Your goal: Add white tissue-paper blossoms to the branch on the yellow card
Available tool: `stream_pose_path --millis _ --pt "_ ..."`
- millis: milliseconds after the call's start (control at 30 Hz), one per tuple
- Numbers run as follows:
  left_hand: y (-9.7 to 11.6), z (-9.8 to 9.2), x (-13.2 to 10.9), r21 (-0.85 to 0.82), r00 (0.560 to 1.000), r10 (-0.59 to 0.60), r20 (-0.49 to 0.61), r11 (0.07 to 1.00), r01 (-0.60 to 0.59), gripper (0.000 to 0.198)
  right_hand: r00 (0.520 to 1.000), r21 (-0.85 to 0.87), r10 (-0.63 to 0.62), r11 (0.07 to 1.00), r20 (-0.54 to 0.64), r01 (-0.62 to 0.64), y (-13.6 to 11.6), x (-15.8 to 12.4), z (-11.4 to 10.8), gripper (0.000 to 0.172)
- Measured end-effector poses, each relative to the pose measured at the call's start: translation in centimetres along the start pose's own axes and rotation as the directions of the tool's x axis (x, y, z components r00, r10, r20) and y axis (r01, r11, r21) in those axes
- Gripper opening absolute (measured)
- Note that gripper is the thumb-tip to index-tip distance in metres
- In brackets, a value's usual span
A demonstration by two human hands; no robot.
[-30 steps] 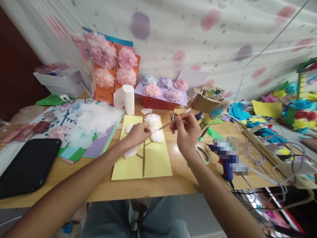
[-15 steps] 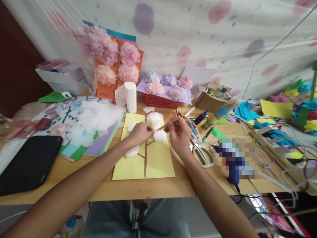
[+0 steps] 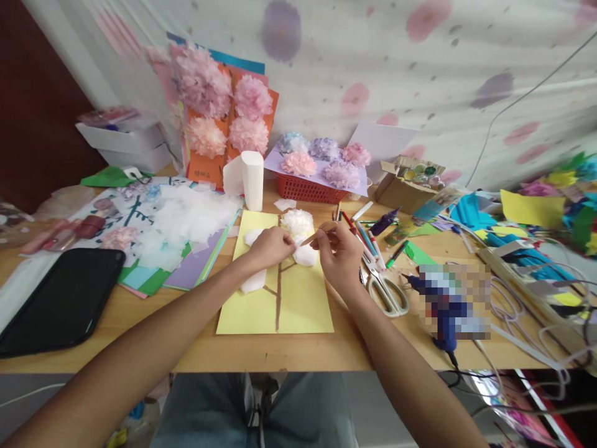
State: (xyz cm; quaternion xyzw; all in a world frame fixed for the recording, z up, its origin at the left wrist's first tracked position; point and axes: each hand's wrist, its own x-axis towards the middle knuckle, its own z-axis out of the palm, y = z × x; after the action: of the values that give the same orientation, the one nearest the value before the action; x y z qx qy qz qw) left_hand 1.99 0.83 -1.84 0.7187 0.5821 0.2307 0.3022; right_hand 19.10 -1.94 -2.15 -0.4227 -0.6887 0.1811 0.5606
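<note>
The desk (image 3: pixel 196 348) carries a yellow sheet (image 3: pixel 305 305), which lies flat where it lay a second ago with its drawn trunk (image 3: pixel 278 305) and white bits unmoved. Over its upper part, the left hand (image 3: pixel 275 246) and right hand (image 3: pixel 342 254) are what has changed: they are closer together, fingertips near each other. The flower (image 3: pixel 297 219) sits near the sheet's top edge, just beyond them. Below it, a white piece (image 3: pixel 306 256) lies on the sheet; more white pieces show around the left forearm. Smallest is the stick (image 3: pixel 311 238), pinched in the right grip, its tip just beside the left fingertips. The left grip is narrow; I cannot tell what it pinches. The closer hands suggest fine work at one spot, just under the flower.
</note>
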Motion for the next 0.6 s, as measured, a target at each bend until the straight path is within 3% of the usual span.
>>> stream_pose_path --millis 600 --pt "0.13 -0.39 -0.29 0.013 1.0 -0.012 -0.019 1.0 0.012 0.013 1.0 -0.005 0.026 1.0 0.014 -0.026 -0.21 -0.17 -0.16 0.009"
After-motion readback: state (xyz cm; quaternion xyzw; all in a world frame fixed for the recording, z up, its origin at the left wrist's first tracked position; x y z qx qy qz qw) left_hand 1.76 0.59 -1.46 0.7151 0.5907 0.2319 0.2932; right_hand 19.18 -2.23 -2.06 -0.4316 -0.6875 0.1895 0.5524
